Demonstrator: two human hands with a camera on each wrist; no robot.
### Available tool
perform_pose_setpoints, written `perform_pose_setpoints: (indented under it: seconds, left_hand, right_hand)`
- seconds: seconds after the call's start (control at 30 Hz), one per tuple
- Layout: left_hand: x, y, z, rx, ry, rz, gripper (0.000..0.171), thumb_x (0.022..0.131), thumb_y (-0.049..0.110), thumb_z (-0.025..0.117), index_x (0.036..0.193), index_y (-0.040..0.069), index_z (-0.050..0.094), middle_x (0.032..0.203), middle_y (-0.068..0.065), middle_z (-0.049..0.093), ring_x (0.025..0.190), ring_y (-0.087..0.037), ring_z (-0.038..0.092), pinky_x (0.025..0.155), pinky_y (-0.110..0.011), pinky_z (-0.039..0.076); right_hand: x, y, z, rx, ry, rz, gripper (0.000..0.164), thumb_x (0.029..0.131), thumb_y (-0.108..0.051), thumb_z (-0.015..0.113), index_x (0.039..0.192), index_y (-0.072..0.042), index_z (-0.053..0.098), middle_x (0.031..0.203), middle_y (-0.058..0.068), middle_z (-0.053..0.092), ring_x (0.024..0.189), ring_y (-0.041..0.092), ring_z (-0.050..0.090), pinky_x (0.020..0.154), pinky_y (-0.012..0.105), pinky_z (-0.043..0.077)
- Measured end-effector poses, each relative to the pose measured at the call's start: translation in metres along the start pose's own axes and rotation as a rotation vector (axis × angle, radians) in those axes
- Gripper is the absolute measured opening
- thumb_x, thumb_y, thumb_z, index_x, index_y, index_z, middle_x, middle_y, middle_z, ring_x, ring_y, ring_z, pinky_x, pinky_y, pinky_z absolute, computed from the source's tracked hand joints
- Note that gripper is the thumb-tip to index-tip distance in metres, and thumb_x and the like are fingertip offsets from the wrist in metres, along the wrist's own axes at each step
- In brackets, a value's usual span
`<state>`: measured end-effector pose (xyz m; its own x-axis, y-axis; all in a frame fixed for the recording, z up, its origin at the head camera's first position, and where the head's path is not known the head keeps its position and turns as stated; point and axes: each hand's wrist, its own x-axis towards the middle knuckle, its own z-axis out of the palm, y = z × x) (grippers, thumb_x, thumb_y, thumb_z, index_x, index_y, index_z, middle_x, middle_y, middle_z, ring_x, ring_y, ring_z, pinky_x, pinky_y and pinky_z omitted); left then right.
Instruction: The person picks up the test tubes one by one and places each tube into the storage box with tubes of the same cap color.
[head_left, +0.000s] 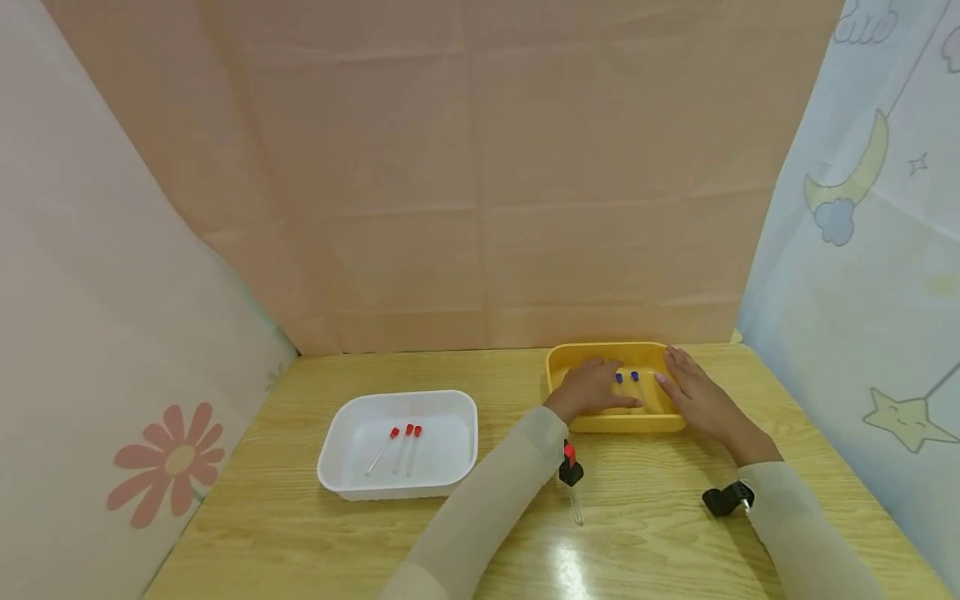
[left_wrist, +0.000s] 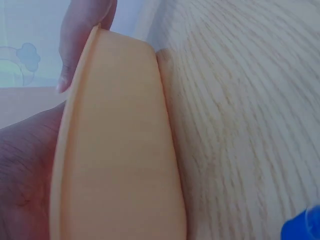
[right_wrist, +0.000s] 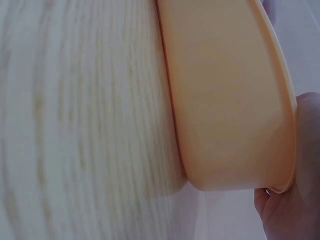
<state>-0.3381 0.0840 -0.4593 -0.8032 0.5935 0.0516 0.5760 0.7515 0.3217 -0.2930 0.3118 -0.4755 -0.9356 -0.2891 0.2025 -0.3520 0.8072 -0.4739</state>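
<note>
A yellow tray (head_left: 628, 423) stands at the back right of the table; its front wall fills much of both wrist views. Two blue-capped tubes (head_left: 635, 377) lie inside it. My left hand (head_left: 592, 387) reaches over the tray's left part, fingers and thumb spread apart; in the left wrist view the front rim hides its fingertips. My right hand (head_left: 701, 400) holds the tray's right rim, thumb on the inner side and fingers along the outside. On the table under my left wrist lies a loose tube (head_left: 576, 507) with a blue cap (left_wrist: 304, 225).
A white tray (head_left: 348, 475) stands to the left with three red-capped tubes (head_left: 408, 431) in it. Brown paper (head_left: 472, 192) hangs along the table's back edge, and patterned sheets (head_left: 862, 333) enclose both sides.
</note>
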Motion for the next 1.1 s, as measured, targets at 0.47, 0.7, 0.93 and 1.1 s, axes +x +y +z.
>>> perform_pose_setpoints:
  seconds: [0.47,0.7,0.93,1.1]
  left_hand:
    - [-0.016,0.000,-0.015,0.013,0.036,-0.022,0.084,0.088,0.072,0.061,0.156,0.028,0.040,0.155,0.002,0.046,0.139,-0.019,0.046,0.108,-0.040,0.045]
    - [-0.026,0.002,-0.025,0.046,0.074,0.008,0.086,0.088,0.074,0.059,0.157,0.028,0.039,0.149,0.001,0.050,0.128,-0.017,0.053,0.099,-0.036,0.050]
    - [-0.036,0.007,-0.035,0.093,0.117,0.050,0.087,0.087,0.074,0.059,0.158,0.028,0.038,0.142,0.003,0.054,0.120,-0.013,0.055,0.092,-0.030,0.052]
    - [-0.041,0.008,-0.037,0.103,0.120,0.055,0.087,0.087,0.075,0.059,0.158,0.028,0.038,0.146,0.003,0.052,0.127,-0.014,0.052,0.099,-0.035,0.050]
  right_hand:
    - [0.004,0.006,0.003,-0.009,-0.012,-0.006,0.070,0.112,-0.039,0.031,0.156,0.013,0.012,0.165,0.031,0.003,0.152,0.048,-0.002,0.116,0.070,0.005]
    - [0.003,0.007,0.002,-0.004,-0.005,-0.013,0.069,0.112,-0.037,0.032,0.155,0.014,0.014,0.164,0.032,0.004,0.151,0.050,0.000,0.115,0.071,0.005]
    - [0.003,0.012,0.001,0.001,0.016,-0.024,0.069,0.112,-0.037,0.032,0.155,0.015,0.014,0.164,0.032,0.004,0.152,0.048,-0.003,0.116,0.069,0.003]
    - [0.003,0.014,0.000,0.001,0.016,-0.023,0.069,0.112,-0.038,0.032,0.155,0.015,0.015,0.164,0.032,0.004,0.152,0.048,-0.002,0.116,0.069,0.004]
